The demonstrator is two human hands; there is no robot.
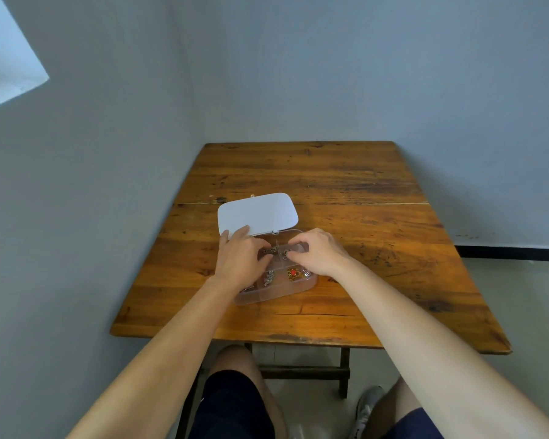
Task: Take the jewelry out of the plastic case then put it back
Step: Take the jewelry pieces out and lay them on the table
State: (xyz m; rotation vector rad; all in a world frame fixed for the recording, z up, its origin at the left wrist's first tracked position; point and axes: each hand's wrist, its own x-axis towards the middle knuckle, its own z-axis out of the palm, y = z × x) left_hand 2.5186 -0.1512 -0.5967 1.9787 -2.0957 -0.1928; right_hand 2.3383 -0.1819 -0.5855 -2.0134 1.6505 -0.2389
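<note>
Wooden worktop [346, 185] pushed into a grey wall corner, with a clear plastic case [276, 294] sitting on its near-left part. White lid [257, 213] is flipped open and lies flat behind the tray, joined at the small hinge clip [275, 232]. Tray is split into compartments; the jewelry is still inside them. Near row: a silver metal piece [269, 277] in the middle cell, a gold piece with a red stone [293, 274] in the right cell, another small silvery item just right of it, and a bit of metal at the near-left cell mostly hidden under the left wrist. Far row: small dark-metal pieces [270, 250] either side of the centre divider. Left hand [240, 259] is over the left side of the tray, fingers curled down into the far-left cell, tips at the metal piece there; cannot tell if it actually pinches it. Right hand [319, 251] is over the right side, fingers bent inward with tips at a small piece [286, 253] in the far-right cell; grip also unclear, too small to tell. Both forearms bare, reaching in from the bottom of the view. Knees in dark shorts [235, 403] and a grey shoe [366, 407] show under the worktop edge.
</note>
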